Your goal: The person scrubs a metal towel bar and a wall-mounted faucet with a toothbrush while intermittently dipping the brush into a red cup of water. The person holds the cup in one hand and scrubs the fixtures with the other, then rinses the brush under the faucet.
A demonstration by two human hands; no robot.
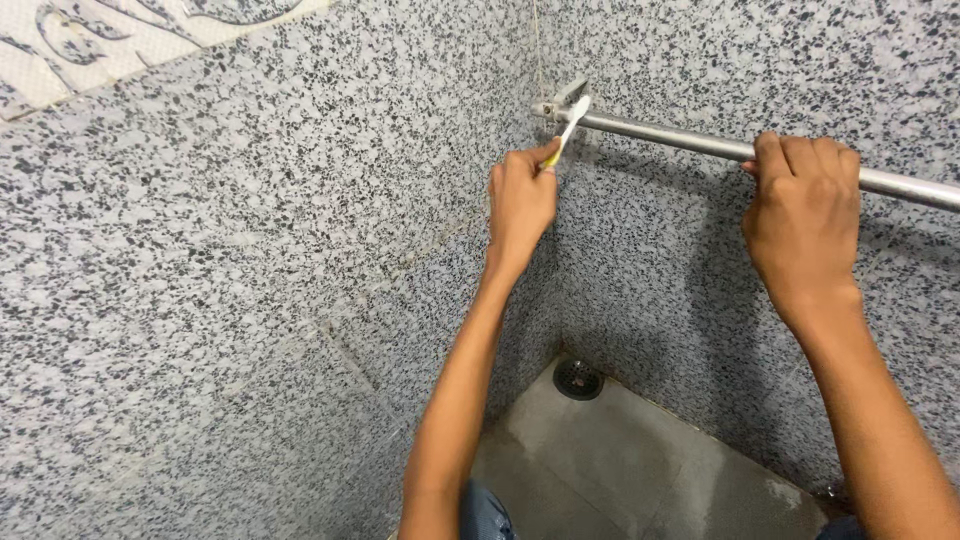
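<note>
My left hand (520, 200) is raised into the wall corner and grips a small white and yellow toothbrush (567, 132). Its head touches the end bracket (560, 100) of a metal rail (680, 138) fixed along the right wall. My right hand (803, 215) is wrapped around that rail farther right, fingers curled over its top. Both forearms reach up from the bottom of the view.
Speckled grey and black tiles cover both walls, which meet in a corner. A patterned pale tile band (110, 40) runs at the top left. Below lies a grey floor (640, 470) with a round dark drain (578, 379) in the corner.
</note>
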